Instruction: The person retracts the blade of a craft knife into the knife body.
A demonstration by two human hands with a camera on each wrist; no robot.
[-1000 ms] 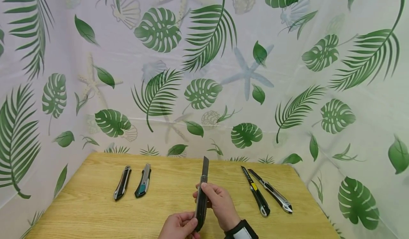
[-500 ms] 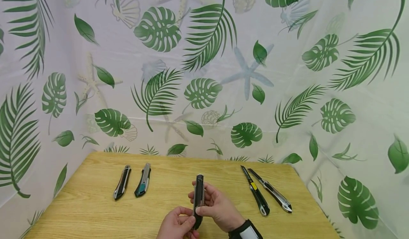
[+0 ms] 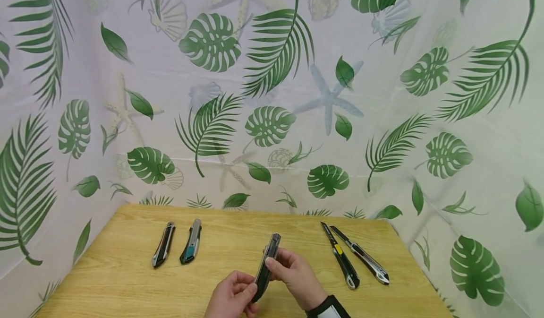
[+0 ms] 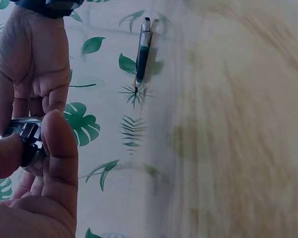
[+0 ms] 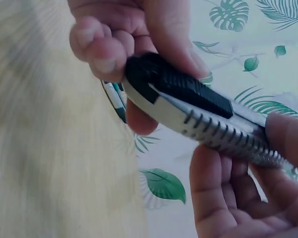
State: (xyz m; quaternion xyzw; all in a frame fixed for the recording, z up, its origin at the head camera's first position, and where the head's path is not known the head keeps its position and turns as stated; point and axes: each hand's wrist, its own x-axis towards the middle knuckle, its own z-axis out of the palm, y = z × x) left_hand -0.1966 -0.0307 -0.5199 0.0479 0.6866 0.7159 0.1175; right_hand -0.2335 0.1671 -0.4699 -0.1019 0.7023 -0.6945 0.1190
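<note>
Leaf-printed curtains back a wood-grain worktop (image 3: pixel 127 270). Both grips close on a black utility knife (image 3: pixel 265 267) held just above it: left hand (image 3: pixel 231 299) pinching the butt, right hand (image 3: pixel 297 275) the ribbed metal slider section. Its blade, extended a second ago, is now retracted, and the body tilts rightward. Two stubby cutters (image 3: pixel 163 244) (image 3: pixel 191 247) lie left; two slim, yellow-accented and silver knives (image 3: pixel 340 254) (image 3: pixel 361 255) lie right.
</note>
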